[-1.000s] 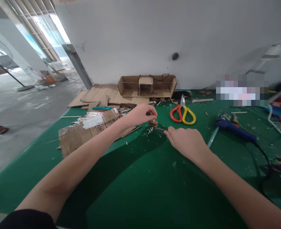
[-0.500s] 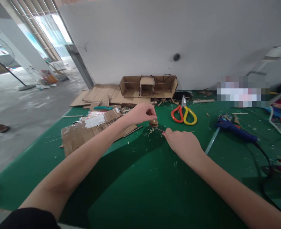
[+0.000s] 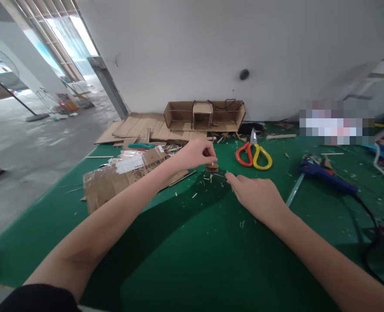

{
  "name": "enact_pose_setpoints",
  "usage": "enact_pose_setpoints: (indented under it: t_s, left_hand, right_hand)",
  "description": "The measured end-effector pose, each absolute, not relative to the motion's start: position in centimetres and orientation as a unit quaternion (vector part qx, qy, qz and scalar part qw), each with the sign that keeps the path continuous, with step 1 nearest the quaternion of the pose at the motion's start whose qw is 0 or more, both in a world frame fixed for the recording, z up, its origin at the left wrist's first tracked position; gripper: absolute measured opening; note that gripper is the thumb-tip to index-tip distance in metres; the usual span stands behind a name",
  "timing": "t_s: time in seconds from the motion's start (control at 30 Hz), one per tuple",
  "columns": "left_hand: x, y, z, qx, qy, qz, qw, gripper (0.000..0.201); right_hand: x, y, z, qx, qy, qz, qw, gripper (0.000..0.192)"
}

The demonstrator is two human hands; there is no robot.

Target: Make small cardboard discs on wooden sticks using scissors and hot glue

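Observation:
My left hand (image 3: 196, 154) pinches the top of a small round cardboard piece (image 3: 211, 167) that stands on the green table (image 3: 185, 242). My right hand (image 3: 257, 195) is just right of it, fingers closed on a thin dark blade or stick (image 3: 219, 175) whose tip points at the foot of the round piece. Small pale shavings lie scattered on the table around the piece. What the thin tool is exactly, I cannot tell.
Red-and-yellow scissors (image 3: 253, 155) lie behind my right hand. A blue glue gun (image 3: 325, 177) with a black cord sits to the right. Flattened cardboard (image 3: 126, 175) lies on the left, an open cardboard box model (image 3: 205, 116) stands by the wall.
Both hands stay almost where they were at the round piece; my right hand shifted slightly left, then back right. More pale shavings lie on the table near the piece.

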State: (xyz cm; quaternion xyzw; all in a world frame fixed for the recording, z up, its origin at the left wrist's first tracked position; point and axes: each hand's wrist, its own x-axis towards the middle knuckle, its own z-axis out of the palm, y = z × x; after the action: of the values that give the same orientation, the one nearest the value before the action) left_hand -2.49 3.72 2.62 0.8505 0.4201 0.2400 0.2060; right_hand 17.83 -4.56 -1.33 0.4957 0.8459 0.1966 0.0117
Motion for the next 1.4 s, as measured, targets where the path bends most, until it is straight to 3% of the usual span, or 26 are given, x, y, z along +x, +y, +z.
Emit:
enact_pose_setpoints:
  t_s: [0.2, 0.57, 1.03, 1.4]
  left_hand:
    - [-2.6, 3.9, 2.3, 0.845, 0.423, 0.242, 0.219, 0.014]
    - [-2.7, 3.9, 2.5, 0.842, 0.431, 0.246, 0.211, 0.015]
    - [-2.3, 3.6, 2.2, 0.845, 0.418, 0.256, 0.212, 0.014]
    - [-2.4, 3.6, 2.5, 0.852, 0.42, 0.239, 0.202, 0.014]
  right_hand:
    - [18.4, -4.0, -0.9, 0.441, 0.88, 0.172, 0.015, 0.062]
    - [18.8, -3.3, -1.5, 0.425, 0.882, 0.206, 0.003, 0.055]
    - [18.7, -2.6, -1.4, 0.442, 0.892, 0.087, -0.022, 0.045]
    - [18.7, -3.7, -1.9, 0.448, 0.879, 0.162, 0.01, 0.053]
